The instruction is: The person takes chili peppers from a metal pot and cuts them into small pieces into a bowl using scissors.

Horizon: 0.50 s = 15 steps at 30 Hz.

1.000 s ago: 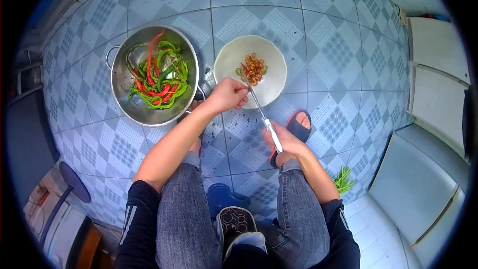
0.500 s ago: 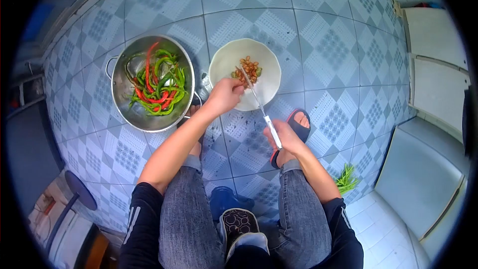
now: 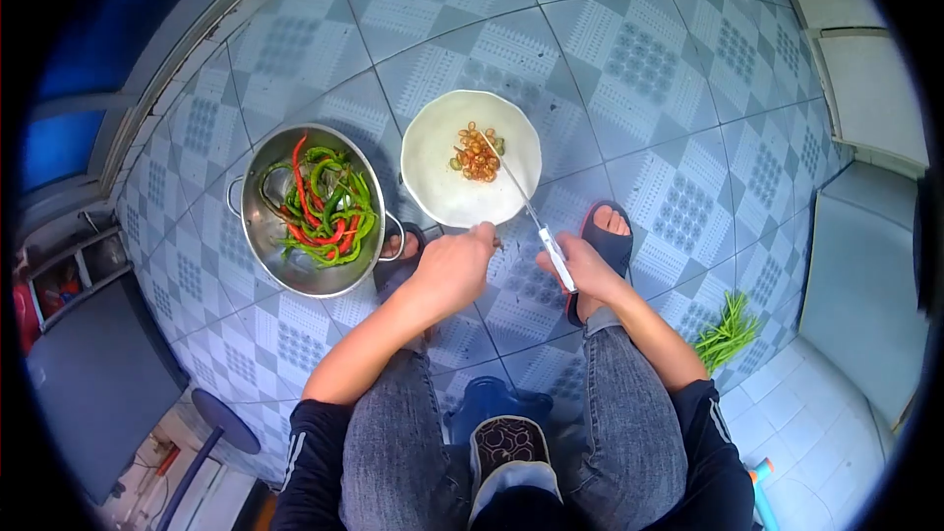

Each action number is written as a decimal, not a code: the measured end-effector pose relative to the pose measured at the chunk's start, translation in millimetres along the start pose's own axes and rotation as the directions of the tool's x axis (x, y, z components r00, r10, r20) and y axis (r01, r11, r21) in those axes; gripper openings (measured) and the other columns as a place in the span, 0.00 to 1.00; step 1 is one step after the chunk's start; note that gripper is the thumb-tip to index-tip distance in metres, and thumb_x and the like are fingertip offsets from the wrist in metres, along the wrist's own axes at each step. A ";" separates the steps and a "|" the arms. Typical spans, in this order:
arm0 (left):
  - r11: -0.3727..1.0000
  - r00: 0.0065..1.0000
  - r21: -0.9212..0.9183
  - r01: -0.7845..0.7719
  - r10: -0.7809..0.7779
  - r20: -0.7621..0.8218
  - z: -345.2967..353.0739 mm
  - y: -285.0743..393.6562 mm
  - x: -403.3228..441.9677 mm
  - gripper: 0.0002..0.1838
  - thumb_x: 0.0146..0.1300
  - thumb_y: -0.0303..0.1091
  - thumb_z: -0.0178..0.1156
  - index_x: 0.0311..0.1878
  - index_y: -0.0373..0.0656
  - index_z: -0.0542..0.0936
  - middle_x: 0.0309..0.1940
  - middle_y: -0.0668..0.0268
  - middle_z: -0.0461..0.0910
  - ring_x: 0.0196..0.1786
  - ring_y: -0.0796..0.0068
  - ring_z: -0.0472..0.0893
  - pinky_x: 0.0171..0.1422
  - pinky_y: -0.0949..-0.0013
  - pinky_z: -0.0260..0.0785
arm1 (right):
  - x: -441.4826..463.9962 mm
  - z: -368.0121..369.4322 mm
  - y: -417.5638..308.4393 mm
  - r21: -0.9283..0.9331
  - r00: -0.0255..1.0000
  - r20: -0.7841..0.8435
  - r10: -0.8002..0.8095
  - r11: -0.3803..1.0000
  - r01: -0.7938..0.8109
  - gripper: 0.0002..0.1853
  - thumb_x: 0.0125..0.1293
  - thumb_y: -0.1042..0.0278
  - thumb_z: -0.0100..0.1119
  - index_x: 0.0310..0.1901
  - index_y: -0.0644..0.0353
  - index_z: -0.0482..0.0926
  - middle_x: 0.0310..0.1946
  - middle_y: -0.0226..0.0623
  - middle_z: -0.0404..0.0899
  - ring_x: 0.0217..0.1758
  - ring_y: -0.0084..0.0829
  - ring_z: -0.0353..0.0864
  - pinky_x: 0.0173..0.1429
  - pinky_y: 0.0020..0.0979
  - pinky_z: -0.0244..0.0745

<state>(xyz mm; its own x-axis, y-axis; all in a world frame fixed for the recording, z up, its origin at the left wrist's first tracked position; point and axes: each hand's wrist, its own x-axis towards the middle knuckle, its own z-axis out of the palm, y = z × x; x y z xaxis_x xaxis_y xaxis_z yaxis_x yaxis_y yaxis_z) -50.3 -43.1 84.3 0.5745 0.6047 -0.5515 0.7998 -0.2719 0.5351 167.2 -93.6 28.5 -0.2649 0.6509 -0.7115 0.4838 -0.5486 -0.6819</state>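
My right hand (image 3: 588, 270) is closed around the white handle of a thin-bladed knife (image 3: 553, 254), whose blade reaches up and left over a pale bowl (image 3: 428, 187). Inside the bowl lies a small heap of reddish-brown pieces (image 3: 477, 159) with a few greenish ones, and the blade's tip is above them. Just below the near rim, my left hand (image 3: 457, 264) has its fingers pinched together; whatever they hold is too small to make out. To the left, a metal pot (image 3: 285, 270) with two handles holds long red and green chili peppers (image 3: 329, 211).
Both vessels stand on the patterned tile floor (image 3: 669, 147) between and ahead of my sandalled feet. Green stalks (image 3: 726, 332) lie at the right. A blue plastic object (image 3: 492, 398) is under me. Cabinets line the right side, and a round dark disc (image 3: 226, 421) is at lower left.
My left hand has drawn back from the heap to below the bowl's near rim. The right hand still grips the knife over the bowl. The whole view has shifted and turned slightly.
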 end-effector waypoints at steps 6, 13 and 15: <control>0.947 0.994 0.305 0.104 -0.088 -0.065 19.4 -14.3 -0.4 0.12 0.49 0.23 0.51 0.39 0.33 0.67 0.46 0.41 0.72 0.32 0.53 0.80 0.37 0.48 0.68 | 5.5 4.9 5.1 0.038 1.000 -0.019 -0.011 0.999 0.011 0.26 0.54 0.47 0.60 0.35 0.67 0.72 0.26 0.44 0.76 0.30 0.33 0.76 0.37 0.33 0.69; 0.953 0.993 0.296 0.063 -0.029 -0.118 25.2 -6.8 -11.1 0.11 0.48 0.23 0.51 0.37 0.35 0.68 0.46 0.44 0.73 0.32 0.54 0.81 0.42 0.47 0.67 | 3.6 6.7 0.6 0.032 1.000 -0.021 0.020 0.999 -0.020 0.25 0.53 0.47 0.61 0.36 0.67 0.72 0.27 0.45 0.76 0.30 0.34 0.76 0.36 0.33 0.69; 0.953 0.993 0.303 -0.026 0.059 -0.102 24.2 -5.4 -14.6 0.06 0.50 0.26 0.51 0.32 0.36 0.70 0.29 0.49 0.79 0.25 0.61 0.81 0.26 0.64 0.73 | 3.2 8.0 2.2 0.007 0.999 -0.028 0.029 1.000 -0.029 0.25 0.53 0.47 0.61 0.35 0.67 0.72 0.26 0.45 0.76 0.30 0.34 0.76 0.36 0.33 0.69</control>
<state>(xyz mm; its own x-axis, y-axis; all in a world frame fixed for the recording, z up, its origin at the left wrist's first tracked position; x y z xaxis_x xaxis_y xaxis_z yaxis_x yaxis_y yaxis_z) -58.9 -68.5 74.0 0.6002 0.6606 -0.4508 0.7998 -0.5013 0.3303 160.8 -97.0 23.4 -0.2270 0.6495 -0.7257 0.4851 -0.5707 -0.6626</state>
